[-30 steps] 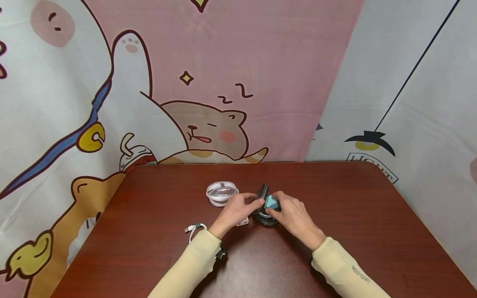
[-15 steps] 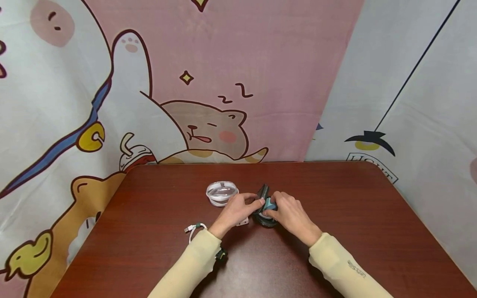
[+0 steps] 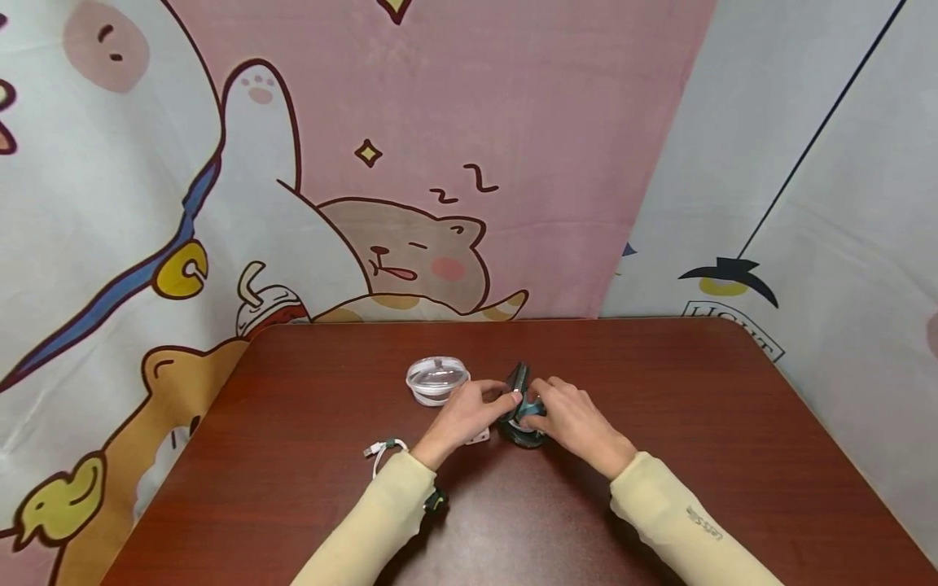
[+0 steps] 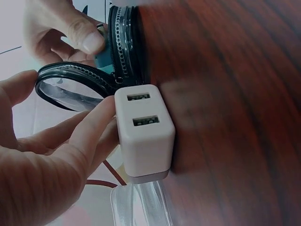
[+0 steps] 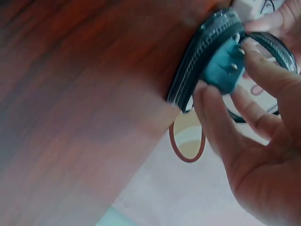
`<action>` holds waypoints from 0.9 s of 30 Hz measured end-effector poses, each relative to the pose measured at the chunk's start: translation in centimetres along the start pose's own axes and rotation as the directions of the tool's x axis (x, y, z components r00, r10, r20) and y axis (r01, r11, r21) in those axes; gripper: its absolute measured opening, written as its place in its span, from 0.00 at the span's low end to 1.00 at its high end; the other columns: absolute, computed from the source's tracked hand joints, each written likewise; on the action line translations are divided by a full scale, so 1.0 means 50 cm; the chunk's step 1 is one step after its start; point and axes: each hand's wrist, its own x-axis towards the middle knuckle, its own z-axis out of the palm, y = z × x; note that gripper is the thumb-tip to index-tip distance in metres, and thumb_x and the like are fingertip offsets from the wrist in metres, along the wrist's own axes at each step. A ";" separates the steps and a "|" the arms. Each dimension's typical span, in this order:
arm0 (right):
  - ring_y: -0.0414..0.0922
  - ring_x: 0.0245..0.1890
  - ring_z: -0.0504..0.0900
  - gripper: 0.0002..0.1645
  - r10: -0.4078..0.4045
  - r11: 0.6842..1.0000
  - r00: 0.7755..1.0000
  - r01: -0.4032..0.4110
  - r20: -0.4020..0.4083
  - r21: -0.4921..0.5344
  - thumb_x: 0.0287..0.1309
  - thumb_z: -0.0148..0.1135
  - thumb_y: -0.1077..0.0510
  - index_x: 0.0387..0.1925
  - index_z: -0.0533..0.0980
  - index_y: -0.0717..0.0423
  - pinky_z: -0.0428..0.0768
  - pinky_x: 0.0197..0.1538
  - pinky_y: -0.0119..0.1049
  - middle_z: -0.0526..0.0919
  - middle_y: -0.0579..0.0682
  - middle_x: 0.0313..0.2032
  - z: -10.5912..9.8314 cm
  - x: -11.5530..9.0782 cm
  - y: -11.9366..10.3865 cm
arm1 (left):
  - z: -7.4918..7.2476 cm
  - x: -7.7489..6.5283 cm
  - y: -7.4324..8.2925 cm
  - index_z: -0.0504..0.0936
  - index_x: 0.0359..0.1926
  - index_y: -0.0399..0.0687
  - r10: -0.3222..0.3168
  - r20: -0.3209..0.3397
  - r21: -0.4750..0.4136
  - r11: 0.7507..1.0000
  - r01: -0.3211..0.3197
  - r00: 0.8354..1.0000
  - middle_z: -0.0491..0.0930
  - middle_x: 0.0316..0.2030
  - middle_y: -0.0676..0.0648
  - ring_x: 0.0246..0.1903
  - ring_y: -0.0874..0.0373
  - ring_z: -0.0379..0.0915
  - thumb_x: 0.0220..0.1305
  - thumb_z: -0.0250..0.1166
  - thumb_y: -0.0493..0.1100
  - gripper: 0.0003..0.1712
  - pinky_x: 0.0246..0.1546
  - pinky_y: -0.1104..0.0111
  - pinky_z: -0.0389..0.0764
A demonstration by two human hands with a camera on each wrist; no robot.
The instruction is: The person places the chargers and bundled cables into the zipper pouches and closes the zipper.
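Between both hands a small round zip pouch (image 3: 523, 440) with clear panels and black trim lies unzipped on the table, its lid raised. My left hand (image 3: 463, 413) pinches the lid (image 4: 70, 68) between thumb and fingers. With fingertips and thumb, my right hand (image 3: 579, 419) holds a teal charger plug (image 5: 220, 70) inside the pouch's lower half; its metal prongs show in the right wrist view. Beside my left fingers stands a white charger (image 4: 146, 141) with two USB ports, mostly covered by that hand in the head view.
Behind the left hand sits a clear oval case (image 3: 437, 381) with white trim. A white USB cable (image 3: 378, 449) lies left of the left forearm, partly under the sleeve. A small dark item (image 3: 436, 499) shows by the left cuff. A patterned curtain (image 3: 557, 163) hangs behind the table.
The teal charger plug has gone down into the pouch, and my right hand has shifted slightly left with it. My left hand keeps its hold on the lid.
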 end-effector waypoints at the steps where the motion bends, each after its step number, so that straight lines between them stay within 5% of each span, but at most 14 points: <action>1: 0.42 0.31 0.79 0.20 0.007 1.000 1.000 -0.007 0.011 0.011 0.54 0.80 0.56 0.44 0.81 0.60 0.80 0.31 0.36 0.81 0.49 0.34 -0.004 -0.001 0.001 | 0.000 0.000 0.000 0.86 0.58 0.44 -0.003 -0.001 0.004 1.000 0.003 1.000 0.87 0.51 0.47 0.53 0.54 0.81 0.68 0.64 0.63 0.31 0.54 0.56 0.80; 15: 0.40 0.31 0.78 0.19 0.056 0.998 0.998 -0.056 0.029 0.016 0.57 0.78 0.57 0.45 0.80 0.59 0.79 0.33 0.37 0.82 0.50 0.35 -0.003 -0.009 -0.004 | 0.004 -0.001 0.003 0.85 0.59 0.43 -0.004 0.007 0.021 1.000 0.004 1.000 0.86 0.52 0.46 0.54 0.52 0.80 0.68 0.64 0.63 0.32 0.55 0.54 0.80; 21: 0.46 0.40 0.83 0.26 0.072 0.994 0.997 -0.074 0.023 0.075 0.60 0.76 0.55 0.55 0.78 0.61 0.83 0.38 0.42 0.84 0.54 0.44 -0.021 -0.022 0.007 | 0.002 -0.002 0.007 0.85 0.59 0.43 0.013 0.005 0.035 0.999 -0.013 1.000 0.86 0.53 0.45 0.55 0.51 0.80 0.68 0.63 0.63 0.32 0.57 0.53 0.79; 27: 0.54 0.51 0.83 0.21 0.087 0.995 0.994 -0.084 -0.059 0.045 0.67 0.69 0.56 0.58 0.79 0.60 0.82 0.49 0.55 0.83 0.56 0.53 -0.041 -0.040 0.025 | 0.002 -0.005 0.011 0.85 0.59 0.43 0.022 0.008 0.041 0.999 -0.023 1.000 0.86 0.53 0.44 0.54 0.51 0.80 0.68 0.63 0.63 0.32 0.56 0.53 0.79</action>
